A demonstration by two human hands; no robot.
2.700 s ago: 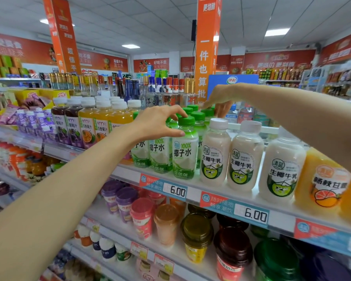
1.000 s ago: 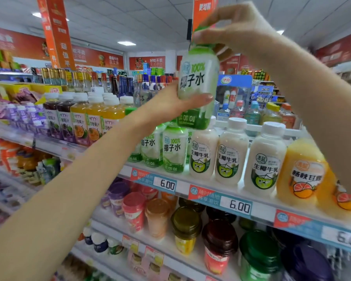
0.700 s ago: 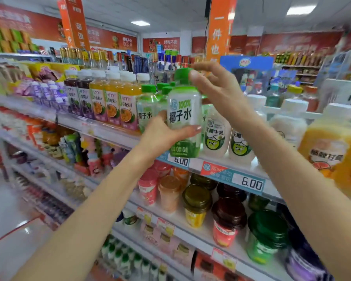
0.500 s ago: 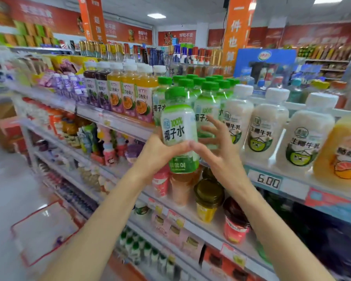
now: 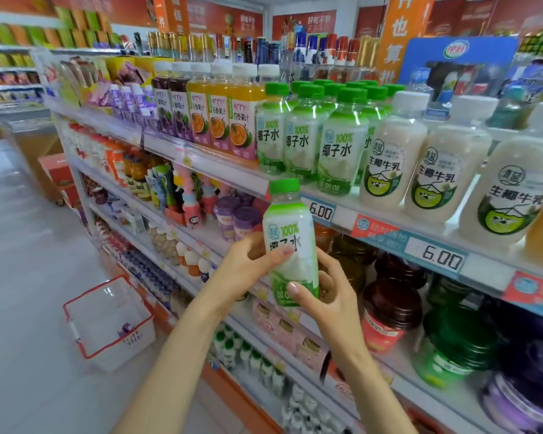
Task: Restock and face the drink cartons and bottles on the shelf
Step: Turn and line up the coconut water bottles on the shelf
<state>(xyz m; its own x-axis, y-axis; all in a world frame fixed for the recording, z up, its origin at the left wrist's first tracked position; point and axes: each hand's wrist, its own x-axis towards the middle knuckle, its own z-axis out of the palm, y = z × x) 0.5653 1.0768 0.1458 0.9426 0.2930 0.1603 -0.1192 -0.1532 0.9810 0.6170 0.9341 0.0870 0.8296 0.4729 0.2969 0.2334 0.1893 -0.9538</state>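
Observation:
I hold one coconut water bottle (image 5: 290,233), green cap and white-green label, upright in front of the shelf edge (image 5: 389,233), below the top row. My left hand (image 5: 248,264) wraps its left side with the thumb across the label. My right hand (image 5: 326,289) cups its base from the right. On the shelf above stand several matching green-capped coconut water bottles (image 5: 336,136), labels facing out, with white-capped coconut milk bottles (image 5: 436,164) to their right and passion fruit juice bottles (image 5: 220,117) to their left.
A white basket with a red rim (image 5: 107,321) sits on the floor at the lower left. Lower shelves hold lidded jars (image 5: 389,311) and small bottles. Price tags reading 6.00 (image 5: 441,258) line the shelf edge. The aisle floor lies to the left.
The bottle came off the back of the shelf in my right hand, was lifted high, then lowered in front of the shelf. Both hands now hold it below the shelf edge.

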